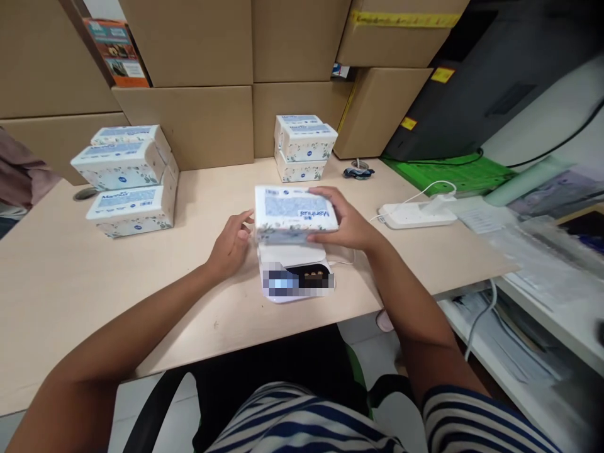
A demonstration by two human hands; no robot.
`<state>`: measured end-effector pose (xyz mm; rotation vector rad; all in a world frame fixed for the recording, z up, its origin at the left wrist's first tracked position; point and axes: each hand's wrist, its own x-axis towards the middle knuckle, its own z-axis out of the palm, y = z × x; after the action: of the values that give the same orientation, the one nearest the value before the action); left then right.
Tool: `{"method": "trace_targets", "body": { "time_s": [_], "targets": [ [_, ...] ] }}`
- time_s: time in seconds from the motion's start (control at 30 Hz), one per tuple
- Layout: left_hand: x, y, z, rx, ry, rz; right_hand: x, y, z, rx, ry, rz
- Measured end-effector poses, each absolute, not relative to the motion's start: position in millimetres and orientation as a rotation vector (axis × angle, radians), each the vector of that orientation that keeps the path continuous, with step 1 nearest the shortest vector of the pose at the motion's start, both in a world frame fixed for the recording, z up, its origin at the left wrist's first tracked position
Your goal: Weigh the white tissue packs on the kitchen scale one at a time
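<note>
A white and blue pack of tissues (pixel 297 211) with a leaf pattern is held in my right hand (pixel 349 220), thumb and fingers gripping its right end. Just under it is a white digital scale (pixel 292 253) with a dark, pixelated display panel at the front. The pack covers the rear of the scale, and I cannot tell whether the two touch. At the pack's left end, my left hand (pixel 231 245) is open with loosely bent fingers and holds nothing; contact with the pack is unclear.
Stacked tissue packs stand at the left (pixel 129 211) and at the back (pixel 306 148). Cardboard boxes (pixel 189 126) line the rear edge. A white power strip (pixel 418 215) and a green panel (pixel 434 179) lie at the right. Someone's sleeve (pixel 28 167) shows at far left.
</note>
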<state>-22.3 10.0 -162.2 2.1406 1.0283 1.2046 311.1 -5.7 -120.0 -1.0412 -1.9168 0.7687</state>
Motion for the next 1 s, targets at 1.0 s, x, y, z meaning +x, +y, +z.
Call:
{"method": "trace_targets", "body": {
  "time_s": [1.0],
  "targets": [
    [-17.7, 19.1, -171.2, 2.115, 1.125, 0.917, 382.0, 138.8, -116.5, -1.784, -2.033, 0.197]
  ]
}}
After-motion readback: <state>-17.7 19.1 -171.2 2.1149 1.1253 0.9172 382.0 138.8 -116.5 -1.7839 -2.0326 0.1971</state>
